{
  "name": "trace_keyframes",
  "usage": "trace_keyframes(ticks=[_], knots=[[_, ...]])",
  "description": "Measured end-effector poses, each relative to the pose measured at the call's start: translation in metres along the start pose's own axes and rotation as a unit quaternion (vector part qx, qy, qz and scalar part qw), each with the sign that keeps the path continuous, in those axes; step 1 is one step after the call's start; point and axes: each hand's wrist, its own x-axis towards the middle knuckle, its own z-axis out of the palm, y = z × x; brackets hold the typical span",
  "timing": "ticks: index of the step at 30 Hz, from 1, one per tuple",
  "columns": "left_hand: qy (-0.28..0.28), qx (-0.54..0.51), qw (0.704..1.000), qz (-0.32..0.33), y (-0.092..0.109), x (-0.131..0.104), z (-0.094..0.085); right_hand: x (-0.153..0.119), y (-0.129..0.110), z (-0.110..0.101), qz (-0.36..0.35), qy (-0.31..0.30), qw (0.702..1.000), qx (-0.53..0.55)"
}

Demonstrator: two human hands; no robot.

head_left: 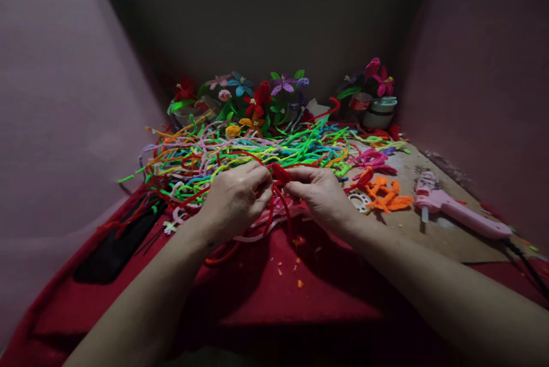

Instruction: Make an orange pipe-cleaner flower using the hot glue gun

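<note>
My left hand (pixel 238 198) is closed, with its fingertips pinched on a red pipe cleaner (pixel 281 174). Opposite it, the thumb and forefinger of my right hand (pixel 317 192) grip a bent, folded part of the same red piece. Loose red ends hang down between the two hands. Just behind them spreads a big tangled pile of pipe cleaners (pixel 274 147) in green, yellow, pink, orange and blue. How the red strands cross inside my left fingers is hidden.
A pink glue gun (pixel 465 217) lies on a brown board (pixel 446 247) at right, near orange twisted pieces (pixel 388 194) and a white ring (pixel 359 202). Pipe-cleaner flowers (pixel 257 98) stand at the back. A dark flat object (pixel 114 247) rests at left on the red cloth (pixel 300 304).
</note>
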Motion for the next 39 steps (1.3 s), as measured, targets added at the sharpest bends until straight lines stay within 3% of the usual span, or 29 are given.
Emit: trace_keyframes(ticks=[8,15,20,25,30,32,35,37,39], knots=[[-0.025,0.059,0.998,0.003,0.007,-0.001,-0.001,-0.001,-0.002,0.002,-0.023,0.015,0.999,-0.018],[0.002,0.134,0.989,0.053,0.008,-0.005,0.02,-0.004,0.004,0.003,-0.034,0.006,0.998,-0.044],[0.057,0.008,0.994,0.091,0.006,-0.001,0.018,-0.003,0.0,0.001,0.022,0.012,1.0,-0.018],[0.104,-0.09,0.987,0.082,0.004,0.001,0.011,-0.003,-0.003,-0.001,0.05,-0.009,0.998,0.037],[0.092,-0.156,0.983,0.033,0.008,-0.005,0.019,-0.003,0.001,-0.003,0.038,-0.069,0.995,0.061],[0.113,-0.231,0.966,-0.009,0.009,-0.004,0.018,-0.001,0.003,-0.004,0.053,-0.076,0.989,0.117],[0.162,-0.383,0.901,-0.124,0.009,0.002,0.014,0.003,0.001,-0.005,0.104,-0.077,0.964,0.23],[0.119,-0.47,0.852,-0.2,0.008,0.005,0.011,0.005,-0.001,-0.006,0.149,-0.084,0.941,0.293],[0.021,-0.529,0.813,-0.243,0.008,0.007,0.01,0.007,-0.004,-0.007,0.182,-0.097,0.919,0.336]])
